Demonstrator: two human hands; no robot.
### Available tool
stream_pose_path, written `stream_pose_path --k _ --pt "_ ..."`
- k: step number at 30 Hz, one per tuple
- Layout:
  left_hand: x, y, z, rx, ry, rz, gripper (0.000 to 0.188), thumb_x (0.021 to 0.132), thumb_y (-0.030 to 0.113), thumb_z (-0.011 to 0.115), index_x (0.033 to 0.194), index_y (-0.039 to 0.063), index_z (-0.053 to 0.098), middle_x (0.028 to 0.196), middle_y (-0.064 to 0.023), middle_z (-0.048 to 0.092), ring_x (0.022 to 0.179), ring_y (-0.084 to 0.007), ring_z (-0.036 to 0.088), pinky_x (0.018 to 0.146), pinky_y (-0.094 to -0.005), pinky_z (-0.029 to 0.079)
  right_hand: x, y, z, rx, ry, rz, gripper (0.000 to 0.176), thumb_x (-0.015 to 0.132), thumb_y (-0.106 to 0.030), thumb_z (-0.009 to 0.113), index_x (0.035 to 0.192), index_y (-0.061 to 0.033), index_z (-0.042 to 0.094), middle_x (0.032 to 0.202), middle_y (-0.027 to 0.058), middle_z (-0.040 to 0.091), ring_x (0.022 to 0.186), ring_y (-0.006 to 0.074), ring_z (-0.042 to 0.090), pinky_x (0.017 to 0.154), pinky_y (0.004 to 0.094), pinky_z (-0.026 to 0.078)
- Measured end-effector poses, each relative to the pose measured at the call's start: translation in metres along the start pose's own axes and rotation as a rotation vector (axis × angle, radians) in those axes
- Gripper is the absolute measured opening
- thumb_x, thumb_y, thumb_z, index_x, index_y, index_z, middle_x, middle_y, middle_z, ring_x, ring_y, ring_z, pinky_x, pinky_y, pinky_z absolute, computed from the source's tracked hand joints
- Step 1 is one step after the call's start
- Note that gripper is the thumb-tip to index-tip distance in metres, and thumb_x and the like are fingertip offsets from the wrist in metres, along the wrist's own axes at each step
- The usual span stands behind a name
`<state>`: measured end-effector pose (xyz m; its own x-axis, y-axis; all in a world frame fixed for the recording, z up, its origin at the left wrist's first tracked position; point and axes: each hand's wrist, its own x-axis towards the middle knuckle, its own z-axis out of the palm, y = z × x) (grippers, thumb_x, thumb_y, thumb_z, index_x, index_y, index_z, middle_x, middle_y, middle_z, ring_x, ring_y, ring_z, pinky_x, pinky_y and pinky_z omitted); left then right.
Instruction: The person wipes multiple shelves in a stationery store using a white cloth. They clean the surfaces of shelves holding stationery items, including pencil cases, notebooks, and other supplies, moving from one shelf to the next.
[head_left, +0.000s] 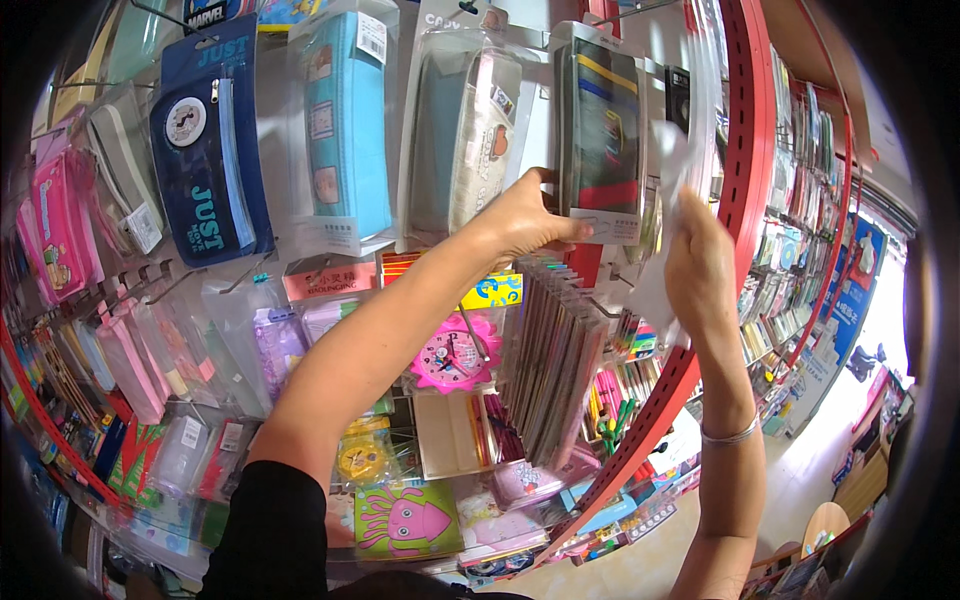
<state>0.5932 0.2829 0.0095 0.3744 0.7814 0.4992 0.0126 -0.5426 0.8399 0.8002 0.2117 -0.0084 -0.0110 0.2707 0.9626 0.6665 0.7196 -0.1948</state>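
Note:
My left hand grips the lower left edge of a packaged dark pencil case, thumb in front and most fingers hidden behind. The case has yellow, blue and red bands and sits in a clear pack. My right hand, blurred and wearing a bracelet, is closed on a crumpled white sheet just right of that pack. Whether the sheet is cloth or plastic is unclear. Left of my left hand hangs a beige pencil case in clear packaging, and beyond it a light blue one.
A red slotted upright stands close by my right hand. Metal hooks hold a navy pencil case and a pink one. Below my arms are a pink clock, a row of thin packs and a wooden box.

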Motion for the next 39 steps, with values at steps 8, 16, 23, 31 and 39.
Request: stream_pose_path --k 8,16,23,31,39 --pt "0.000 0.003 0.008 0.547 0.184 0.063 0.079 0.065 0.029 0.087 0.115 -0.014 0.042 0.100 -0.0276 0.064 0.094 -0.0335 0.066 0.084 -0.0372 0.052 0.146 -0.035 0.028 -0.752 -0.007 -0.869 0.037 0.085 -0.007 0.052 0.120 -0.0049 0.063 0.130 0.0128 0.058 0.131 0.0284 0.046 0.110 0.0398 0.036" --pt "-0.004 -0.006 0.001 0.371 0.202 0.163 0.061 0.070 0.017 0.084 0.112 -0.011 0.050 0.090 -0.0136 0.066 0.079 -0.0173 0.064 0.067 -0.0299 0.054 0.127 -0.018 0.047 -0.648 -0.290 -0.957 0.027 0.078 0.004 0.056 0.104 -0.0006 0.066 0.119 0.0110 0.062 0.127 0.0290 0.049 0.105 0.0385 0.044" --pt "-0.008 -0.001 0.002 -0.023 -0.063 0.156 0.047 0.076 -0.001 0.073 0.120 0.000 0.055 0.103 -0.0093 0.065 0.095 -0.0168 0.065 0.081 -0.0306 0.056 0.041 -0.009 0.048 -0.568 -0.335 -0.889 0.034 0.083 -0.020 0.062 0.115 -0.0102 0.065 0.127 0.0031 0.056 0.132 0.0198 0.043 0.108 0.0640 0.035" --pt "-0.022 -0.006 -0.010 -0.483 -0.157 0.035 0.045 0.081 0.002 0.048 0.126 0.002 0.050 0.113 -0.0124 0.060 0.112 -0.0258 0.061 0.096 -0.0417 0.054 0.029 -0.012 0.038 -0.503 -0.379 -0.866 0.029 0.083 -0.024 0.065 0.106 -0.0057 0.066 0.124 0.0050 0.056 0.133 0.0219 0.043 0.107 0.0655 0.034" --pt "-0.013 0.012 -0.003 -0.255 0.010 -0.118 0.085 0.077 0.067 0.068 0.126 0.000 0.048 0.112 -0.0159 0.061 0.096 -0.0258 0.064 0.081 -0.0426 0.055 0.018 -0.009 0.028 -0.436 -0.539 -0.933 0.015 0.078 -0.015 0.061 0.086 -0.0038 0.066 0.116 0.0072 0.056 0.127 0.0228 0.047 0.108 0.0620 0.036"
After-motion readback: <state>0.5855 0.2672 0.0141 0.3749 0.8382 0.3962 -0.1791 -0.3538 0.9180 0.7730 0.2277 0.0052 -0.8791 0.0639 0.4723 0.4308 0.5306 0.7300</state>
